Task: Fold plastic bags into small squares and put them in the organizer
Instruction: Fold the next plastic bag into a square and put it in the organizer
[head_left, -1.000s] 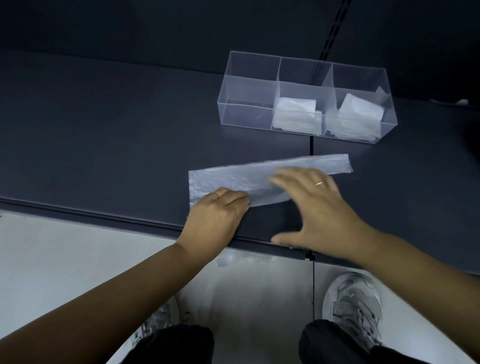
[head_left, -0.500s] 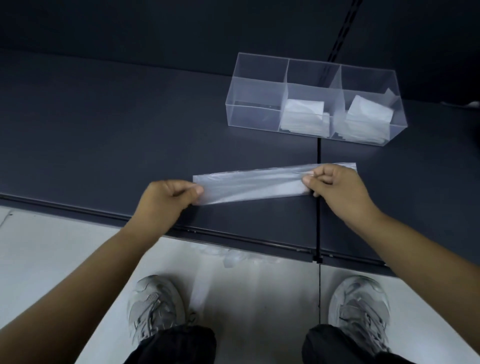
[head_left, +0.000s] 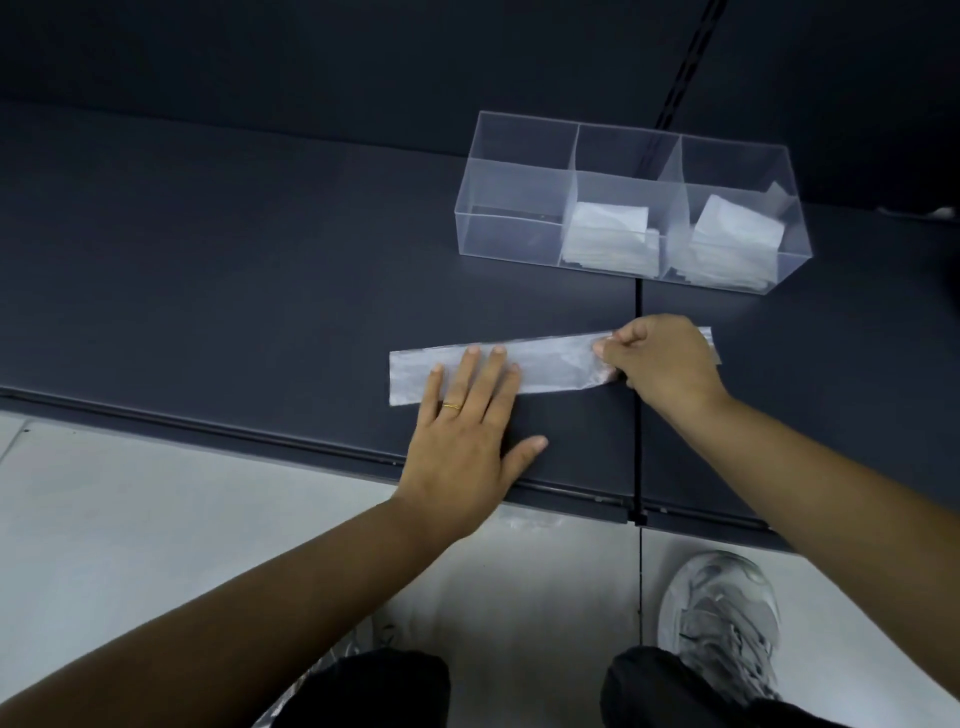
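The left grip (head_left: 467, 431) (the person's left hand) lies flat with straight fingers (head_left: 496, 374), holding nothing and pressing down the left part of the plastic bag (head_left: 550, 364). Its thumb is spread out toward the right grip and rests on the dark counter (head_left: 234, 286). The bag is already folded into a long narrow strip. It lies flat on the counter, running from just left of the left grip's fingertips to a short end that shows past the right grip.

The right grip (head_left: 660, 364) has its fingers curled and pinches the strip near its right end, where the plastic looks slightly lifted.

Beyond the right grip, well apart from the bag, stands the clear organizer (head_left: 519, 187). There are folded squares (head_left: 608, 236) in its middle compartment and more squares (head_left: 735, 239) in its right one.

The step in hand looks like the change from lengthwise folding to crosswise folding. The strip is narrow enough, but it is not yet a square.

The next move probably calls for the right grip to carry its end over toward the left grip. The left grip would pin the strip so the slippery film does not slide, and then crease each fold flat.
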